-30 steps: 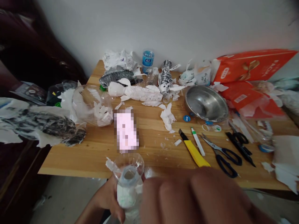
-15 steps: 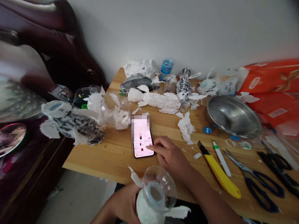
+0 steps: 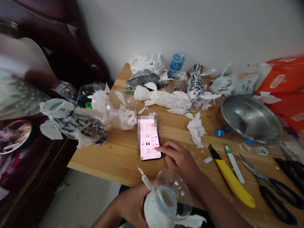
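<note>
A phone [image 3: 149, 144] with a lit screen lies flat on the wooden table [image 3: 114, 158]. My right hand [image 3: 180, 158] rests beside it, the forefinger stretched out and touching the lower part of the screen, the other fingers curled. Nothing is in that hand. Below the table's front edge my left hand [image 3: 133, 205] is wrapped round a clear plastic bottle [image 3: 169, 199] partly covered in white paper, its cut open end facing up.
Paper-wrapped bottles [image 3: 163, 98] and torn paper scraps [image 3: 196, 128] litter the table's back and left. A steel bowl [image 3: 251, 118] sits at the right, with a yellow utility knife [image 3: 234, 183], a white pen [image 3: 234, 160] and scissors [image 3: 273, 186] in front. Orange packs [image 3: 282, 79] lie behind.
My right hand came down from close in front of the camera to the phone, and its forefinger now touches the screen. The view has shifted left. My left hand keeps hold of the bottle.
</note>
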Action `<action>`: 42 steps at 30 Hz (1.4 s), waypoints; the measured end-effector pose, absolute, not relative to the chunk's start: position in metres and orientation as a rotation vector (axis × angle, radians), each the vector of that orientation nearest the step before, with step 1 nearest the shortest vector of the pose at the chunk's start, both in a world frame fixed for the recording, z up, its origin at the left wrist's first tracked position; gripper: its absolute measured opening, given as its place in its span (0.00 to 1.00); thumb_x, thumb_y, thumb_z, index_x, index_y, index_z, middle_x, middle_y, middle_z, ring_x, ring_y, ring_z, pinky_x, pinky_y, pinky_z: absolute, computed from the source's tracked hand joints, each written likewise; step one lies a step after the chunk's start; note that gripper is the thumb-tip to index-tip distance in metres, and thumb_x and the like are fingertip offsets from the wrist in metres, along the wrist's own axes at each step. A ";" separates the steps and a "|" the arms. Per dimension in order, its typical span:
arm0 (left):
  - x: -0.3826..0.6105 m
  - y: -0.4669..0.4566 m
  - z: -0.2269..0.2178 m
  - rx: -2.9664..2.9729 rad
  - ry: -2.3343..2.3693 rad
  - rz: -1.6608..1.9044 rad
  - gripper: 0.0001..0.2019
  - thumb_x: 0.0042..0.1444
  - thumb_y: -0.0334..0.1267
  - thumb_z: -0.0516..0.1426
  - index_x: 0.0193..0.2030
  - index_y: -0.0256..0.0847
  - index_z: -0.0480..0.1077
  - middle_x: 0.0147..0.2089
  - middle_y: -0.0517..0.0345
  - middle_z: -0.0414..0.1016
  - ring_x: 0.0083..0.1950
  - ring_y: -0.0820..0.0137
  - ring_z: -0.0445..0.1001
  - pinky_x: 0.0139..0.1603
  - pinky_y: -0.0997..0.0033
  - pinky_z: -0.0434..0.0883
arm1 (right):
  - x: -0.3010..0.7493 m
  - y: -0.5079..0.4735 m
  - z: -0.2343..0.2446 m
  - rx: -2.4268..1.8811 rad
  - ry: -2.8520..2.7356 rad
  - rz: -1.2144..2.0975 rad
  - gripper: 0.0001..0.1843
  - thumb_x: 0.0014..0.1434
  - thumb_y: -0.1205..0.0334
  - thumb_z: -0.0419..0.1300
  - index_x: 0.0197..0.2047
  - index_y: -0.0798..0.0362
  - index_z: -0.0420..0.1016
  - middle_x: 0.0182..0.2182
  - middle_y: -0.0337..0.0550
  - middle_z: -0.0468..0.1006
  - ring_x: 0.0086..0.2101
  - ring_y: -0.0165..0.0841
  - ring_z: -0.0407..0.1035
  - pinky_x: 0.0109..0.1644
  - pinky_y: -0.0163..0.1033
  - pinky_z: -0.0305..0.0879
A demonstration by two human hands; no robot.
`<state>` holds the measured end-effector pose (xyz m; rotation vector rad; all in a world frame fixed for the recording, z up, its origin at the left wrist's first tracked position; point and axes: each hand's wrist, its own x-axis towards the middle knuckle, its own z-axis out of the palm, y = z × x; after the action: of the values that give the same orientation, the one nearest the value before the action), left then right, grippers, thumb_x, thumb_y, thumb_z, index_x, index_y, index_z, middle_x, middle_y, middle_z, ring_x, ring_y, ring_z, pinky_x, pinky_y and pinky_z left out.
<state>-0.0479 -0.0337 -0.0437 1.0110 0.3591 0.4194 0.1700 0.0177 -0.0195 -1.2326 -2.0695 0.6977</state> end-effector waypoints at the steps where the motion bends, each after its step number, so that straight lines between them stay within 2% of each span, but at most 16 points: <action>1: -0.048 -0.034 -0.043 1.004 0.368 0.410 0.61 0.20 0.65 0.75 0.64 0.39 0.69 0.62 0.44 0.73 0.62 0.45 0.71 0.68 0.49 0.65 | 0.171 0.018 -0.020 -1.233 -2.068 0.709 0.24 0.62 0.78 0.51 0.53 0.52 0.81 0.39 0.45 0.77 0.39 0.33 0.72 0.42 0.39 0.70; 5: -0.047 -0.031 -0.037 0.941 0.367 0.387 0.61 0.20 0.65 0.76 0.64 0.38 0.70 0.61 0.44 0.74 0.63 0.44 0.70 0.68 0.49 0.66 | 0.169 0.017 -0.021 -1.268 -2.095 0.675 0.25 0.63 0.77 0.50 0.56 0.51 0.79 0.40 0.45 0.78 0.41 0.35 0.72 0.44 0.40 0.72; 8: -0.046 -0.029 -0.033 0.942 0.369 0.378 0.60 0.20 0.64 0.76 0.63 0.37 0.71 0.61 0.44 0.74 0.62 0.45 0.71 0.67 0.50 0.67 | 0.166 0.018 -0.021 -1.331 -2.145 0.584 0.30 0.63 0.77 0.49 0.66 0.56 0.70 0.44 0.50 0.79 0.42 0.37 0.73 0.47 0.45 0.73; 10: -0.046 -0.028 -0.033 0.951 0.368 0.387 0.61 0.19 0.64 0.76 0.64 0.38 0.70 0.62 0.44 0.73 0.62 0.45 0.71 0.68 0.50 0.65 | 0.165 0.018 -0.021 -1.335 -2.178 0.561 0.31 0.64 0.77 0.48 0.69 0.55 0.66 0.45 0.50 0.79 0.43 0.38 0.73 0.48 0.46 0.74; 13: -0.047 -0.028 -0.034 0.929 0.359 0.396 0.60 0.21 0.61 0.77 0.64 0.38 0.69 0.63 0.44 0.72 0.63 0.45 0.70 0.70 0.48 0.63 | 0.164 0.018 -0.021 -1.331 -2.209 0.544 0.29 0.65 0.76 0.49 0.65 0.50 0.72 0.44 0.48 0.80 0.43 0.38 0.74 0.48 0.46 0.74; 15: -0.048 -0.028 -0.035 0.916 0.355 0.391 0.58 0.21 0.58 0.78 0.64 0.39 0.70 0.63 0.43 0.72 0.64 0.45 0.70 0.71 0.46 0.62 | 0.163 0.019 -0.022 -1.339 -2.195 0.534 0.27 0.65 0.76 0.49 0.62 0.50 0.74 0.47 0.49 0.80 0.46 0.39 0.74 0.51 0.47 0.74; 19: -0.049 -0.030 -0.035 0.890 0.367 0.364 0.60 0.19 0.53 0.80 0.65 0.40 0.68 0.64 0.42 0.72 0.65 0.43 0.68 0.71 0.44 0.60 | 0.161 0.021 -0.026 -1.381 -2.167 0.568 0.28 0.65 0.76 0.50 0.65 0.51 0.71 0.53 0.49 0.80 0.50 0.39 0.74 0.55 0.48 0.73; 23: -0.050 -0.032 -0.035 0.875 0.386 0.376 0.60 0.22 0.56 0.79 0.66 0.40 0.68 0.63 0.42 0.73 0.63 0.46 0.70 0.70 0.45 0.62 | 0.161 0.023 -0.026 -1.378 -2.161 0.586 0.29 0.63 0.76 0.51 0.65 0.52 0.71 0.54 0.50 0.80 0.51 0.40 0.74 0.56 0.49 0.72; 25: -0.050 -0.034 -0.036 0.878 0.391 0.405 0.57 0.22 0.56 0.79 0.63 0.40 0.70 0.60 0.45 0.75 0.59 0.51 0.73 0.69 0.47 0.64 | 0.164 0.024 -0.026 -1.346 -2.150 0.594 0.28 0.63 0.76 0.51 0.64 0.52 0.73 0.51 0.51 0.80 0.49 0.39 0.74 0.53 0.47 0.72; 28: -0.050 -0.036 -0.036 0.842 0.384 0.434 0.49 0.21 0.51 0.80 0.55 0.39 0.75 0.51 0.51 0.78 0.48 0.60 0.76 0.62 0.53 0.70 | 0.170 0.026 -0.026 -1.207 -2.103 0.716 0.23 0.65 0.75 0.52 0.55 0.49 0.80 0.39 0.44 0.81 0.38 0.33 0.74 0.42 0.39 0.71; 30: -0.050 -0.037 -0.036 0.810 0.382 0.446 0.45 0.20 0.48 0.81 0.51 0.39 0.76 0.47 0.55 0.78 0.44 0.64 0.75 0.58 0.58 0.71 | 0.173 0.026 -0.027 -1.174 -2.062 0.770 0.22 0.66 0.75 0.51 0.53 0.48 0.82 0.35 0.42 0.79 0.35 0.31 0.72 0.40 0.37 0.69; 33: -0.050 -0.037 -0.035 0.805 0.398 0.448 0.46 0.19 0.45 0.81 0.52 0.39 0.75 0.47 0.56 0.77 0.45 0.64 0.75 0.59 0.58 0.70 | 0.173 0.025 -0.029 -1.252 -2.091 0.663 0.26 0.65 0.76 0.51 0.59 0.49 0.79 0.37 0.44 0.79 0.37 0.34 0.72 0.42 0.40 0.69; 37: -0.050 -0.036 -0.037 0.847 0.396 0.442 0.49 0.20 0.49 0.80 0.54 0.38 0.74 0.49 0.54 0.78 0.46 0.62 0.75 0.63 0.53 0.68 | 0.168 0.024 -0.030 -1.291 -2.102 0.638 0.28 0.63 0.76 0.51 0.61 0.50 0.76 0.41 0.46 0.81 0.40 0.36 0.73 0.46 0.42 0.70; 39: -0.050 -0.034 -0.037 0.889 0.378 0.416 0.51 0.20 0.52 0.80 0.56 0.38 0.73 0.52 0.51 0.77 0.49 0.59 0.76 0.64 0.52 0.67 | 0.167 0.023 -0.030 -1.333 -2.070 0.651 0.29 0.62 0.76 0.50 0.63 0.51 0.74 0.42 0.46 0.82 0.40 0.35 0.74 0.47 0.42 0.70; 42: -0.049 -0.032 -0.036 0.933 0.368 0.380 0.56 0.22 0.56 0.79 0.62 0.39 0.71 0.60 0.45 0.75 0.56 0.54 0.75 0.64 0.52 0.69 | 0.167 0.023 -0.031 -1.374 -2.058 0.644 0.30 0.61 0.76 0.50 0.64 0.51 0.73 0.38 0.44 0.81 0.37 0.34 0.73 0.46 0.41 0.70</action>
<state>-0.0488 -0.0318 -0.0362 0.9327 0.3683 0.3799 0.1669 0.0231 -0.0305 -1.3737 -2.0584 0.6443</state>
